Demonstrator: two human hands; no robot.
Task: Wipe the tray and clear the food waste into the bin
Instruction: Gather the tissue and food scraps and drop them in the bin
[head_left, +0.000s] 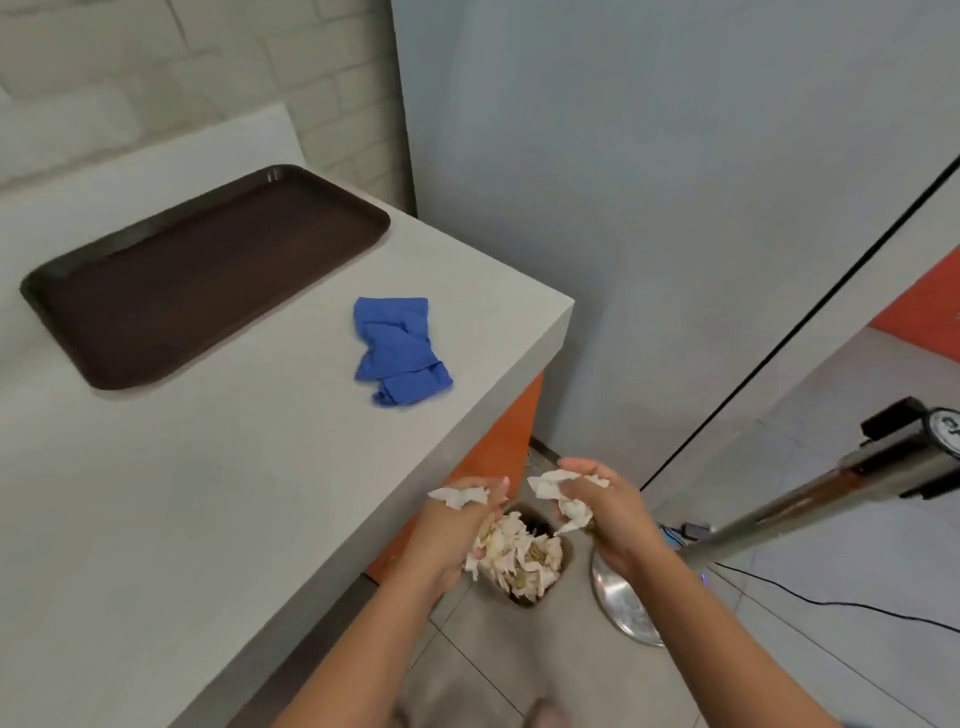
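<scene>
A dark brown tray (208, 270) lies bare on the grey counter (208, 493) at the upper left. A crumpled blue cloth (397, 351) rests on the counter to the tray's right. Down on the floor beside the counter stands a small bin (566, 558) holding pale food scraps and paper (519, 556). Both hands hover right over the bin. My left hand (457, 530) pinches a white scrap of tissue (460, 496). My right hand (608, 514) grips a crumpled white tissue (563, 496).
The counter's corner (566, 312) juts out just above the bin, with an orange panel below it. A metal post with a round steel base (623, 608) leans in from the right. A black cable (841, 605) runs across the tiled floor. A grey wall stands behind.
</scene>
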